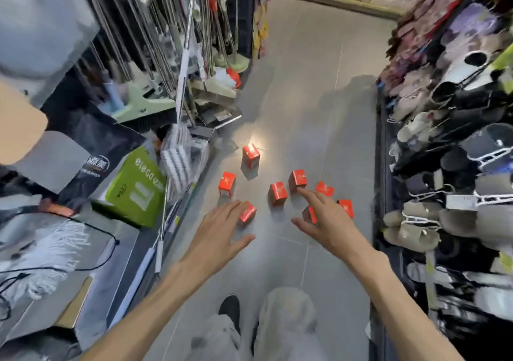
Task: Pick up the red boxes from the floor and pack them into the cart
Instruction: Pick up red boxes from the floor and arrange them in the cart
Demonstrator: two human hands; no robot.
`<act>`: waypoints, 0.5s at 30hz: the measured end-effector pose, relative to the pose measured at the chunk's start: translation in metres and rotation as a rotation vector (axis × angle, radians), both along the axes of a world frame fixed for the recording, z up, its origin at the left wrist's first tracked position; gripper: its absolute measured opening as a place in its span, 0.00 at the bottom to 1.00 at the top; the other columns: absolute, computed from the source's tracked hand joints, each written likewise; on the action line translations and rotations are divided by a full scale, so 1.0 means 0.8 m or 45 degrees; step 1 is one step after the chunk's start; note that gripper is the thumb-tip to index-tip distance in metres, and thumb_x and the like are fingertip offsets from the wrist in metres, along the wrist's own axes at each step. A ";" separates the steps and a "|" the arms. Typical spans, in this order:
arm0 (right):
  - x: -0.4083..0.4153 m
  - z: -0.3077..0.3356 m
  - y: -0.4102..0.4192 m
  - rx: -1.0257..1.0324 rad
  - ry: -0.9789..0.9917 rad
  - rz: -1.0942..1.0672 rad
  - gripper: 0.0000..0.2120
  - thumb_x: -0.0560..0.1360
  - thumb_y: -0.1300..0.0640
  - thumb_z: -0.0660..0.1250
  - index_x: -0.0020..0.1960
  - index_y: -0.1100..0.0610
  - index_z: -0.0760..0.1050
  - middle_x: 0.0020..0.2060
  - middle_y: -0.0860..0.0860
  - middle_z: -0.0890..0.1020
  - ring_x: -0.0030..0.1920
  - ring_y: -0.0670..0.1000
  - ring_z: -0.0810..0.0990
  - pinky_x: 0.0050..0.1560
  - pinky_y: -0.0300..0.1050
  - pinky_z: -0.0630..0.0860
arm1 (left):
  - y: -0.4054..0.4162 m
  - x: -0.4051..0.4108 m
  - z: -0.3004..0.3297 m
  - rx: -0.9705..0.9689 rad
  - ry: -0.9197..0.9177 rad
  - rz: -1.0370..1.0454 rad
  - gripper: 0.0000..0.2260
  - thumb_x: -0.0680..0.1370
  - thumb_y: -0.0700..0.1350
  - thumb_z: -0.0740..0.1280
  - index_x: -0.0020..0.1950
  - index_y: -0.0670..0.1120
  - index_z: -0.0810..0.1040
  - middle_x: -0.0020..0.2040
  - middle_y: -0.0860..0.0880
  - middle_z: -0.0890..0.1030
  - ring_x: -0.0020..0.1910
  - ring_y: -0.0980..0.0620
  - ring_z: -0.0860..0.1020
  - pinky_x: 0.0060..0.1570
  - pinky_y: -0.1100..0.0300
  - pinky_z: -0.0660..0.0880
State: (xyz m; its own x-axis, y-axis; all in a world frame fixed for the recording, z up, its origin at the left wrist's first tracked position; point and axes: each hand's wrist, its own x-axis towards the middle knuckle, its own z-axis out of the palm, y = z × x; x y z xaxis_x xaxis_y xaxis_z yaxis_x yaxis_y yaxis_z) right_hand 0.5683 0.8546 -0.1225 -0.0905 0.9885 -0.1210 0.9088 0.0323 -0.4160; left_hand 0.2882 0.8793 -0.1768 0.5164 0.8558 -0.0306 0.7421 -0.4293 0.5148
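From the head view we see eight red boxes (278, 193) scattered on the grey floor (305, 97) at the centre of the frame, between two shop shelves. Our left hand (219, 233) reaches out with fingers straight and spread, holding nothing, its fingertips over one box (247, 213) at lower centre. Our right hand (327, 219) is likewise spread and released, partly covering another box (310, 214), its forefinger stretched toward a box (298, 180) further up. A green carton (138, 188) sits at middle left.
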 end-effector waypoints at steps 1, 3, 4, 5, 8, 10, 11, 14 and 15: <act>0.012 -0.011 0.030 -0.016 0.021 -0.011 0.33 0.76 0.42 0.69 0.76 0.50 0.63 0.68 0.50 0.74 0.66 0.53 0.73 0.64 0.49 0.72 | 0.027 0.009 -0.014 -0.025 -0.008 0.013 0.31 0.77 0.65 0.60 0.77 0.54 0.59 0.75 0.54 0.64 0.74 0.53 0.63 0.70 0.52 0.63; 0.036 -0.041 0.091 -0.046 0.063 -0.027 0.32 0.76 0.43 0.69 0.76 0.50 0.63 0.66 0.51 0.75 0.64 0.54 0.74 0.63 0.49 0.71 | 0.080 0.028 -0.044 -0.068 -0.020 0.056 0.31 0.77 0.65 0.60 0.77 0.55 0.59 0.76 0.54 0.63 0.74 0.53 0.62 0.71 0.51 0.62; 0.048 -0.058 0.121 -0.059 0.079 -0.033 0.32 0.76 0.43 0.69 0.76 0.50 0.63 0.66 0.51 0.75 0.64 0.54 0.74 0.62 0.49 0.71 | 0.104 0.038 -0.060 -0.079 -0.027 0.075 0.31 0.77 0.65 0.60 0.77 0.55 0.59 0.76 0.54 0.63 0.74 0.53 0.62 0.70 0.51 0.62; 0.059 -0.077 0.152 -0.072 0.093 -0.034 0.32 0.76 0.44 0.69 0.76 0.51 0.63 0.66 0.52 0.75 0.63 0.55 0.74 0.61 0.50 0.71 | 0.130 0.048 -0.076 -0.084 -0.031 0.092 0.31 0.78 0.65 0.60 0.77 0.54 0.59 0.76 0.54 0.63 0.74 0.53 0.62 0.70 0.50 0.63; 0.091 -0.140 0.242 -0.121 0.117 -0.007 0.34 0.76 0.44 0.70 0.76 0.53 0.63 0.65 0.54 0.75 0.64 0.55 0.73 0.61 0.48 0.69 | 0.201 0.079 -0.137 -0.096 -0.017 0.150 0.31 0.78 0.65 0.60 0.77 0.52 0.60 0.76 0.53 0.64 0.75 0.54 0.61 0.71 0.52 0.62; 0.110 -0.186 0.294 -0.151 0.126 0.018 0.34 0.76 0.44 0.70 0.77 0.53 0.62 0.64 0.55 0.76 0.63 0.54 0.72 0.60 0.43 0.67 | 0.241 0.097 -0.187 -0.143 -0.039 0.227 0.32 0.78 0.67 0.58 0.77 0.51 0.61 0.76 0.52 0.65 0.75 0.53 0.62 0.70 0.51 0.63; 0.118 -0.210 0.318 -0.162 0.125 0.030 0.34 0.76 0.44 0.70 0.77 0.53 0.62 0.63 0.55 0.76 0.63 0.53 0.72 0.60 0.42 0.66 | 0.261 0.105 -0.216 -0.169 -0.044 0.278 0.33 0.77 0.68 0.56 0.77 0.51 0.61 0.75 0.52 0.65 0.74 0.52 0.63 0.70 0.51 0.63; 0.132 -0.290 0.381 -0.221 0.139 0.053 0.34 0.76 0.44 0.69 0.77 0.53 0.61 0.67 0.54 0.74 0.66 0.52 0.71 0.63 0.42 0.65 | 0.303 0.122 -0.308 -0.241 -0.036 0.416 0.36 0.76 0.70 0.57 0.78 0.49 0.59 0.76 0.50 0.65 0.74 0.51 0.63 0.70 0.51 0.63; 0.134 -0.318 0.396 -0.241 0.149 0.053 0.33 0.77 0.44 0.69 0.77 0.52 0.61 0.68 0.53 0.73 0.67 0.52 0.70 0.65 0.41 0.64 | 0.314 0.127 -0.340 -0.273 -0.018 0.443 0.36 0.76 0.67 0.60 0.78 0.49 0.59 0.76 0.49 0.65 0.74 0.50 0.63 0.70 0.51 0.62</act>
State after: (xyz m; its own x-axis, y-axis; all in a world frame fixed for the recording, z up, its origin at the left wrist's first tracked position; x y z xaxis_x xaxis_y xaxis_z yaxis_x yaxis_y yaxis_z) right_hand 0.6753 1.1714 -0.3767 -0.1551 0.9442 -0.2905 0.8534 -0.0201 -0.5209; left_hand 0.3898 1.1306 -0.4491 0.1990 0.9544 -0.2224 0.8162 -0.0359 0.5766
